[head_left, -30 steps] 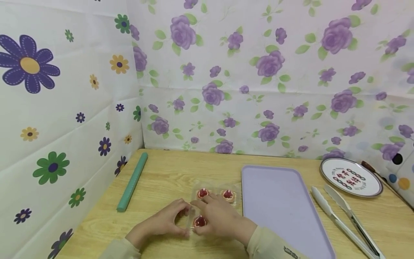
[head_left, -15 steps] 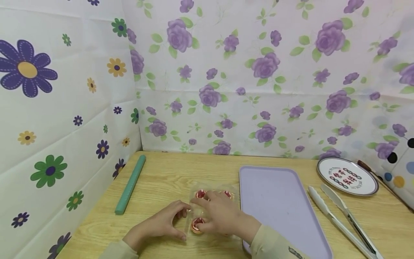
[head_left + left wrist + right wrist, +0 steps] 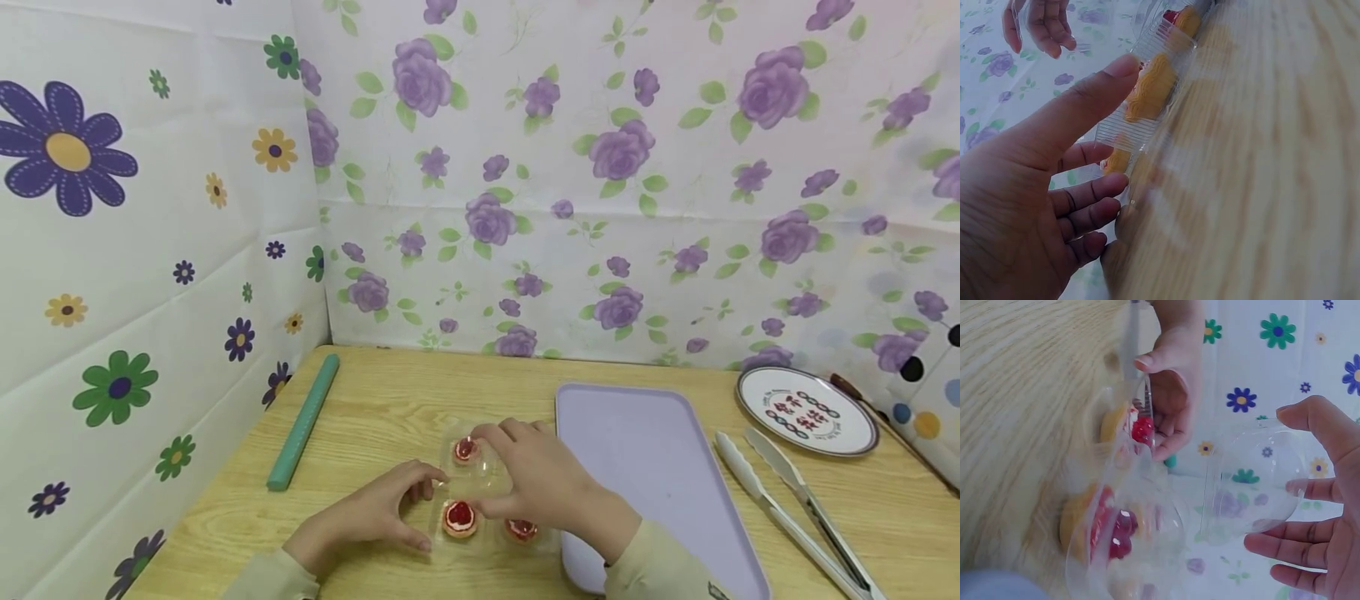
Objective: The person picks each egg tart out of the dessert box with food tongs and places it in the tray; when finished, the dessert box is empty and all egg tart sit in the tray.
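A clear plastic container (image 3: 480,482) on the wooden table holds small tarts with red topping. The front left tart (image 3: 459,518) shows plainly; a front right tart (image 3: 521,531) and a back left tart (image 3: 466,450) are partly covered. My right hand (image 3: 547,479) is above the container's right half. In the right wrist view, its thumb and fingers hold a clear domed lid (image 3: 1254,481) raised over the tarts. My left hand (image 3: 378,510) lies along the container's left side, thumb and fingers spread and slightly bent, touching or close to its edge.
A lilac tray (image 3: 645,450) lies just right of the container. Metal tongs (image 3: 795,517) and a white plate (image 3: 806,412) are farther right. A green rod (image 3: 303,423) lies at the left. Patterned cloth walls (image 3: 525,167) enclose the table's back and left.
My right hand has shifted right and risen from the tarts, holding the domed lid. The front left tart now shows uncovered by fingers. My left hand has stayed nearly in place.
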`<action>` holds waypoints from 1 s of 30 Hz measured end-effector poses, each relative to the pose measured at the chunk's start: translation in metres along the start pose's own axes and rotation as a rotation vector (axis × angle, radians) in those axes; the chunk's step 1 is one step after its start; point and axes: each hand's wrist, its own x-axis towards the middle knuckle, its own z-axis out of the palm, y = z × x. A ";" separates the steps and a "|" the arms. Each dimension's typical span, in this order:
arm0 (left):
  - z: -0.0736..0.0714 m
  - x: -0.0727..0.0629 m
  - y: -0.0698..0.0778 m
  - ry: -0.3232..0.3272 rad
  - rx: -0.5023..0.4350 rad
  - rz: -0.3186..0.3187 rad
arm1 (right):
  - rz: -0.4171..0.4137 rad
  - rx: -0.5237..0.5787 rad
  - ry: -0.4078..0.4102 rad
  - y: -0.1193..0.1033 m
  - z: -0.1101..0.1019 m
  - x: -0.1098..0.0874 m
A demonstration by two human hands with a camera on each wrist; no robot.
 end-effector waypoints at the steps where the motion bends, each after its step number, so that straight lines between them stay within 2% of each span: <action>1: 0.000 0.000 0.000 -0.002 -0.003 -0.005 | 0.001 0.012 0.014 0.001 -0.002 -0.002; 7: -0.004 0.001 0.003 0.011 0.001 -0.038 | 0.015 0.047 0.102 0.007 -0.006 -0.011; 16: -0.007 0.003 0.013 0.063 0.090 -0.069 | 0.004 0.112 0.229 0.018 -0.002 -0.023; 21: -0.011 0.006 0.023 0.110 0.155 -0.017 | -0.064 0.134 0.346 0.024 0.005 -0.031; 23: -0.012 0.006 0.026 0.125 0.153 0.001 | -0.084 0.151 0.380 0.026 0.008 -0.033; 27: -0.012 0.007 0.035 0.160 0.155 0.037 | -0.076 0.194 0.393 0.028 0.013 -0.037; 30: -0.010 0.011 0.042 0.206 0.186 0.093 | -0.058 0.235 0.388 0.030 0.016 -0.040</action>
